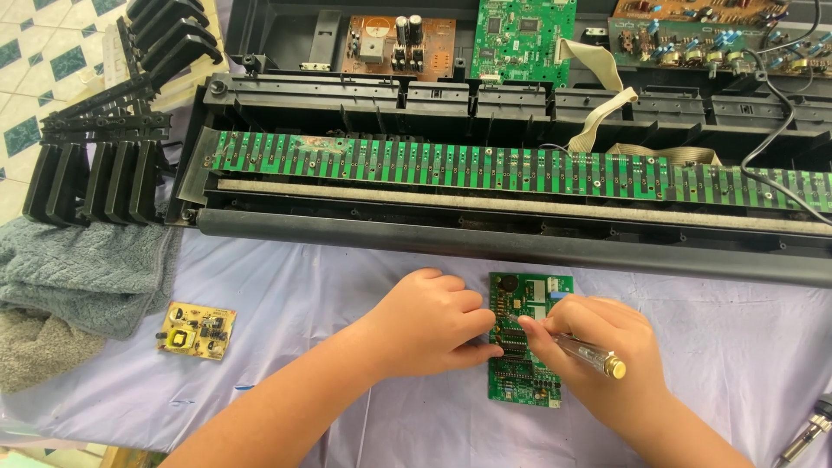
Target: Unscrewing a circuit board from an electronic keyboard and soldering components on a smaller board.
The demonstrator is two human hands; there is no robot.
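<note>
A small green circuit board [526, 347] lies flat on the pale lilac cloth [286, 286] near the front. My left hand [429, 321] rests on its left edge, fingers curled and pressing the board down. A clear-handled screwdriver [582, 352] with a brass end cap is gripped in my right hand [598, 347], its tip down on the middle of the board. Both hands meet over the board, hiding part of its middle.
An opened black keyboard chassis [485, 230] spans the back, with a long green contact strip [485, 169] and more boards inside. Black key sets [95, 173] lie at left beside grey towels [78, 277]. A small yellow board [197, 330] sits front left; a tool handle [810, 433] lies at the right edge.
</note>
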